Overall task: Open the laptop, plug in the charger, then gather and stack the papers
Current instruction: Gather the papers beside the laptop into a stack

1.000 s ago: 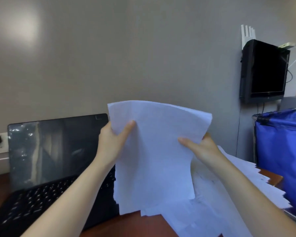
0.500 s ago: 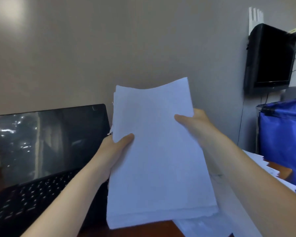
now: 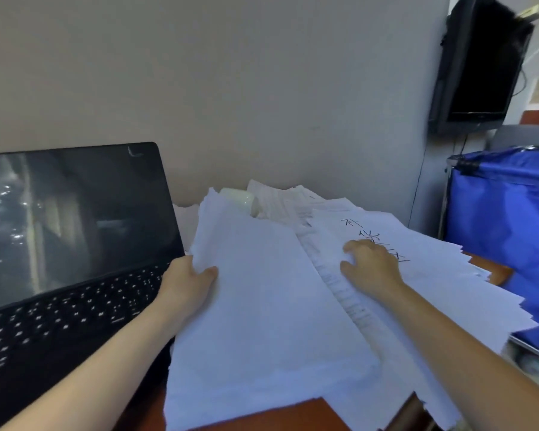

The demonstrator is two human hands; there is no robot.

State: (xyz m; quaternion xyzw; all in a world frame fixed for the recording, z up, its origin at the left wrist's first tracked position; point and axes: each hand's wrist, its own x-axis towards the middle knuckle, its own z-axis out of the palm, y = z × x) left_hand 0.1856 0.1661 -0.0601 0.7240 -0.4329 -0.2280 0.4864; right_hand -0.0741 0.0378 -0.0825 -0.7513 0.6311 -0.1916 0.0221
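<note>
The black open laptop (image 3: 75,244) runs off the left and bottom edges of my view, and its key legends are too smeared to read. Of the left hand (image 3: 187,284) I see only the thumb and the back. Its fingers are hidden under the stack of white paper sheets (image 3: 262,306) it holds. The right hand (image 3: 371,262) covers part of the black handwriting on the fanned pile of white sheets (image 3: 433,275). I cannot tell whether its bent fingertips pinch any sheet. A pale rounded object (image 3: 238,195) behind the papers is mostly hidden. The black wall-mounted screen (image 3: 479,66) is blurred and cut by the top edge. The blue fabric bin (image 3: 504,228) runs off the right edge.
</note>
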